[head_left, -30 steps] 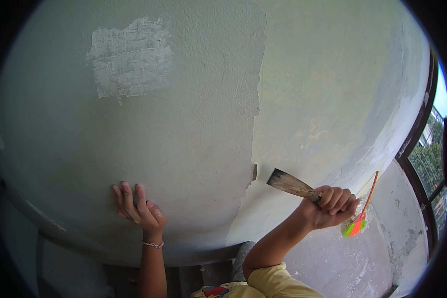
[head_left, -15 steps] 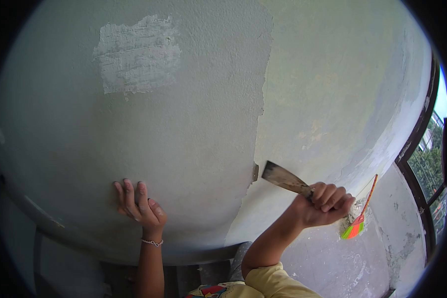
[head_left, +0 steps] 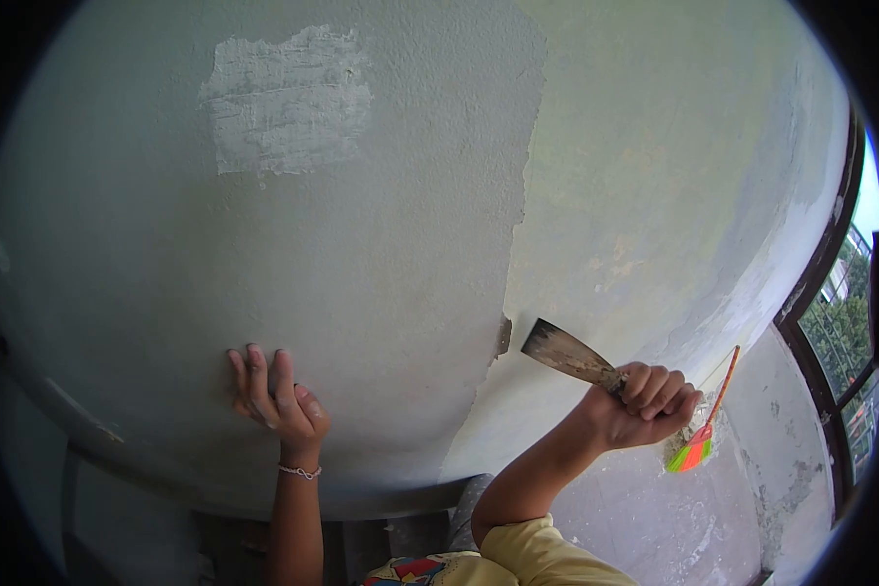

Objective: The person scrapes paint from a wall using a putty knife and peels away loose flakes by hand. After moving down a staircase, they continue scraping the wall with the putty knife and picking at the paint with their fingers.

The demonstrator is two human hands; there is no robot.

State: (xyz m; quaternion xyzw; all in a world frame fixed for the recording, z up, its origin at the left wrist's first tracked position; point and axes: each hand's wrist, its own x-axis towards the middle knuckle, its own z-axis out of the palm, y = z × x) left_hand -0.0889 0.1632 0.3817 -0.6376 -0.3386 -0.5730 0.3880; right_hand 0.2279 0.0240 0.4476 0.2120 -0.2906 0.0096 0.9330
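Note:
In my right hand (head_left: pixel 645 405) is a putty knife (head_left: pixel 571 355), gripped by its handle in a fist. Its broad, stained blade points up and left, close to the ragged edge where the grey coat stops. A small loose flap of grey paint (head_left: pixel 503 338) stands out at that edge, just left of the blade tip. My left hand (head_left: pixel 278 396) rests against the grey wall (head_left: pixel 400 273) with fingers spread, a beaded bracelet on its wrist. To the right of the edge the wall shows a pale yellowish-green bare layer (head_left: pixel 635 186).
A patch of whitish filler (head_left: pixel 288 103) lies high on the grey wall. At the right, an orange and green broom (head_left: pixel 691 451) leans near rubble on the dusty floor (head_left: pixel 654 518). A dark-framed window (head_left: pixel 830 293) borders the far right.
The view has shifted slightly, so the wall patch sits a little further right. The putty knife blade and both hands have hardly moved.

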